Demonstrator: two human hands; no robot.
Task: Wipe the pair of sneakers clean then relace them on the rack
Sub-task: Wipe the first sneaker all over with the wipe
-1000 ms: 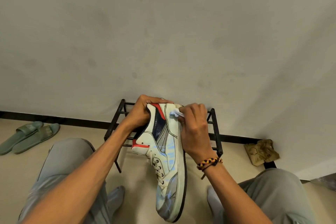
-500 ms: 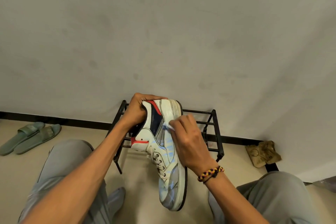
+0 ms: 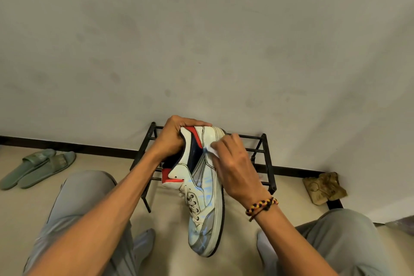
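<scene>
A white sneaker [image 3: 205,204] with navy, red and grey panels hangs in the air between my knees, toe pointing toward me, its side turned up. My left hand [image 3: 177,139] grips its heel collar. My right hand [image 3: 235,170] pinches a small white wipe [image 3: 211,149] and presses it on the side panel near the heel. White laces run through the eyelets. Behind the shoe stands a low black metal rack [image 3: 262,159] against the wall. The second sneaker is not in sight.
A pair of green slides [image 3: 38,169] lies on the floor at the left. A crumpled brown cloth [image 3: 323,187] sits by the wall at the right. My knees in grey trousers flank the shoe. A black skirting runs along the wall's base.
My right hand slid the wipe from the heel edge down the side panel, then back up toward the heel. The shoe rose slightly in my left hand.
</scene>
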